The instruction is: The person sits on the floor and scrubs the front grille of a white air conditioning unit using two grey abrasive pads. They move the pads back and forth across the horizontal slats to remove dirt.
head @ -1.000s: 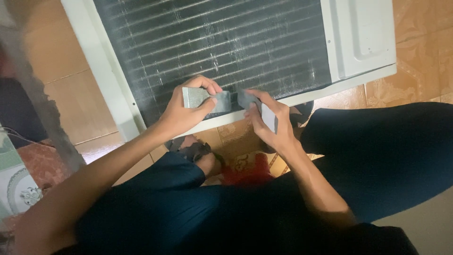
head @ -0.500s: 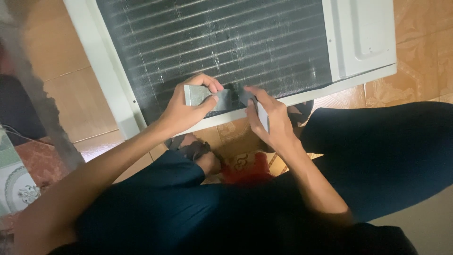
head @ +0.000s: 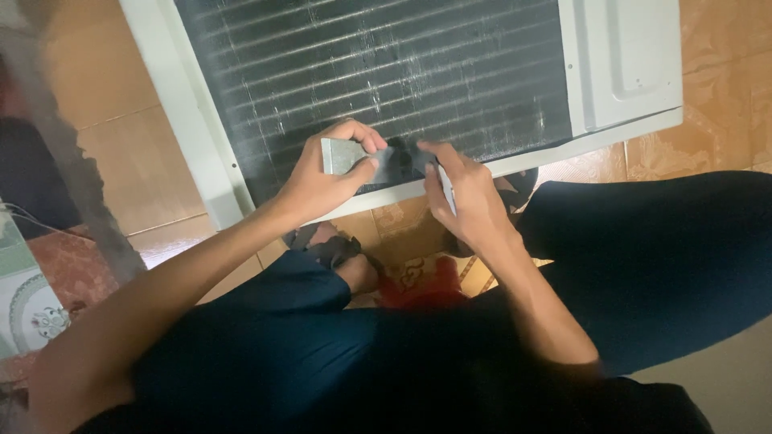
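Holding a small grey flat piece (head: 344,154) between thumb and fingers, the left hand (head: 322,181) presses it against the lower edge of the dark finned coil (head: 386,72) of a white air-conditioner unit (head: 619,72) that lies on the tiled floor (head: 137,161). The right hand (head: 466,197) is clenched on the other end of what looks like the same tool: a darker middle part (head: 400,161) runs between the two hands, and a thin pale edge (head: 447,191) shows along the right palm. Whether this is one tool or two separate pieces I cannot tell, since the fingers cover the joints. The tool sits at the bottom margin of the fins, just above the white frame (head: 370,199) of the unit, touching or nearly touching the coil.

As I judge it, the step in hand is setting the tool against the fins at the low edge of the coil, with both hands steadying it. A next move would call for even pressure from both hands and a straight path along the fin lines, because the fins look thin and bend easily.

Beneath the arms, the person's dark trousers (head: 643,257) and a sandalled foot (head: 330,249) rest on the floor, and something red (head: 422,289) lies between the legs.
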